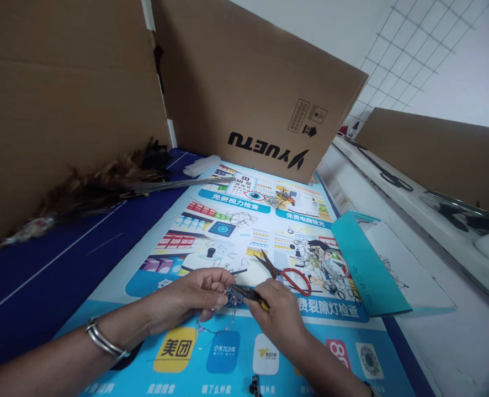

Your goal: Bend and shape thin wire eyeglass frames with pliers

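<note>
At the lower middle of the head view, my left hand pinches a small wire and bead piece, its fingers closed. A thin beaded strand hangs below it over the printed mat. My right hand is wrapped round black-jawed pliers with a yellow and black handle. The pliers' tips point left and meet the wire piece at my left fingertips. Scissors with red handles lie just beyond my right hand, their blades apart.
Tangled wire and rings lie right of the scissors, beside a teal folder. Feathers and long wires lie at the left. Cardboard panels stand behind. A small dark object lies near the front edge.
</note>
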Demonstrator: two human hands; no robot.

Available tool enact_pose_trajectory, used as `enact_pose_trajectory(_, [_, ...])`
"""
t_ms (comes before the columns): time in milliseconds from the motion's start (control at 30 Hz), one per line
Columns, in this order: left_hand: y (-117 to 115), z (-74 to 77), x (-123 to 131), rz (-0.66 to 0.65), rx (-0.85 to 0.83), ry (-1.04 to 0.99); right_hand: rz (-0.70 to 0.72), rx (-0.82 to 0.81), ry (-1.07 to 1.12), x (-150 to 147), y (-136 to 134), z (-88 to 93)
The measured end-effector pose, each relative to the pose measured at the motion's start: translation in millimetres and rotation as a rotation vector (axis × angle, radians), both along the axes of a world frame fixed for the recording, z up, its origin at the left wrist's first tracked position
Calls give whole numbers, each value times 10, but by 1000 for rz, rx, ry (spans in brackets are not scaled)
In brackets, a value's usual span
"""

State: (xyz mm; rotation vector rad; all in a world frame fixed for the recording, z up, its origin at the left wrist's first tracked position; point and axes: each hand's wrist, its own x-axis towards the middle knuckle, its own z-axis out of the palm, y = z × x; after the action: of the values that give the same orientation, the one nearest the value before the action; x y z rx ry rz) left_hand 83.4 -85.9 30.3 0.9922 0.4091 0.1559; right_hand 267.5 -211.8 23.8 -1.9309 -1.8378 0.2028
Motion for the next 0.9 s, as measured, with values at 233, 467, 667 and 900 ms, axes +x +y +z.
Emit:
enact_pose_trajectory(233, [-15, -15, -9, 24, -100, -29, -8, 19, -54, -5, -1, 3])
enact_pose_trajectory(467, [-16, -40, 0, 36, -151, -103, 8, 27, -127, -11, -8, 45])
enact_pose_trajectory(667, [5, -4, 2, 14, -65, -79, 2, 20, -57, -11, 3, 26])
enact_pose_trajectory(900, [49, -27, -17, -25, 106, -43, -5, -18, -6, 21, 13, 8])
